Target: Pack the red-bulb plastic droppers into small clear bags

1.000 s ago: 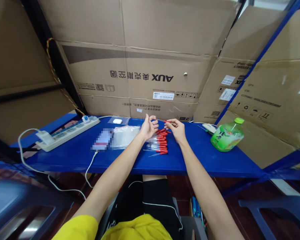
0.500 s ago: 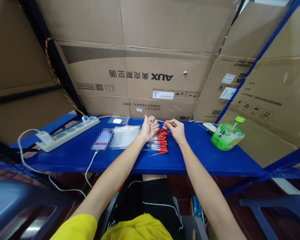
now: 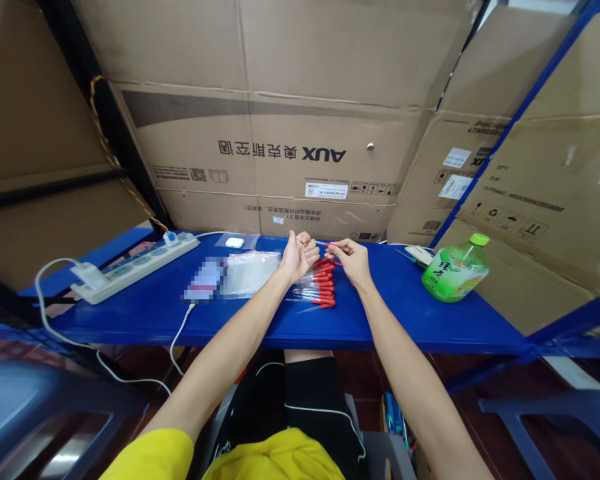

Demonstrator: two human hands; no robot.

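Observation:
My right hand (image 3: 351, 260) pinches the red end of a slim stick (image 3: 328, 245) above the blue table. The stick's pale, thin shaft runs left into the curled fingers of my left hand (image 3: 300, 256), whose thumb points up. Below and between my hands lies a row of several similar red-ended sticks (image 3: 325, 287), with clear or silvery thin shafts pointing left. Their exact kind is too small to make out. Left of my left hand rests a stack of clear plastic bags (image 3: 253, 273).
A blurred-out phone (image 3: 205, 279) on a charging cable lies beside the bags. A white earbud case (image 3: 235, 243) sits behind them. A power strip (image 3: 140, 267) is at the left, a green drink bottle (image 3: 455, 268) at the right. Cardboard (image 3: 280, 120) walls the back.
Almost nothing differs. Both hands keep their place over the row, and the right fingers have shifted very slightly on the stick.

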